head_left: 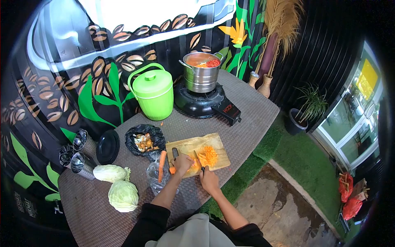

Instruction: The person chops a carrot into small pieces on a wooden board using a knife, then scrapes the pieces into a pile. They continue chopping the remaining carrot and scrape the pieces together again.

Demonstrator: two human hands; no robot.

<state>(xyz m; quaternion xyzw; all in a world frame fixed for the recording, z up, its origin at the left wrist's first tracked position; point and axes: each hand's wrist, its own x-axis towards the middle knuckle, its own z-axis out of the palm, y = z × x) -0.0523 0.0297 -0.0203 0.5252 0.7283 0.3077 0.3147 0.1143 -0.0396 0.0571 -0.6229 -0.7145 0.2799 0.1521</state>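
Note:
A wooden cutting board (pixel 224 158) lies near the table's front edge with a pile of finely cut carrot (pixel 209 156) on it. My right hand (pixel 210 180) is closed round the black handle of a knife (pixel 196 157), its blade pointing away from me beside the pile. Just left of the blade, my left hand (pixel 183 163) is curled over a piece of carrot on the board, mostly hidden under the fingers. A black-handled tool (pixel 175 152) rests at the board's left end. Beside the board a whole carrot (pixel 161 166) lies on a clear plastic bag (pixel 154 178).
Left are two cabbages (pixel 123 196), utensil holders (pixel 84 164) and black plates (pixel 108 147). A black bag of peelings (pixel 145 142) sits behind the board. Farther back stand a green lidded bucket (pixel 154 96) and a pot of chopped vegetables (pixel 201 76) on a stove (pixel 201 103).

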